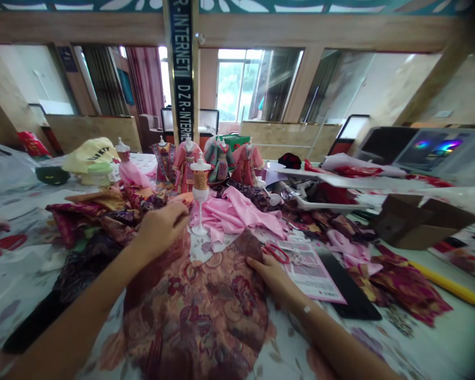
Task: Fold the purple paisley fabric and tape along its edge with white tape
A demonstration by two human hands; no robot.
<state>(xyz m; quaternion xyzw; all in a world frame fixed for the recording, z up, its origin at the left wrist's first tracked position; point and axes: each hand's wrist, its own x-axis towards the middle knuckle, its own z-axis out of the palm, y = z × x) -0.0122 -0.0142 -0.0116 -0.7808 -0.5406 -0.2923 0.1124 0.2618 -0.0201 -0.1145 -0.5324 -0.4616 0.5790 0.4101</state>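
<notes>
A brown-and-red floral fabric (209,311) spreads in front of me over the patterned tablecloth. My left hand (164,224), fingers curled together, grips its far left part. At the right edge my right hand (267,269) pinches the cloth, thumb on top and the other fingers mostly hidden. Just beyond that hand are red-handled scissors (276,253). Between and beyond my hands stands a small white dress form (200,203) with a gold patterned band around its chest. Pink cloth (241,211) lies crumpled behind and beside it.
Several dressed miniature mannequins (188,163) stand at the back. Bunched fabrics (103,211) lie at left. On the right are a printed sheet (312,274), a black board (348,290), an open cardboard box (415,221) and a yellow tube-like object (453,285).
</notes>
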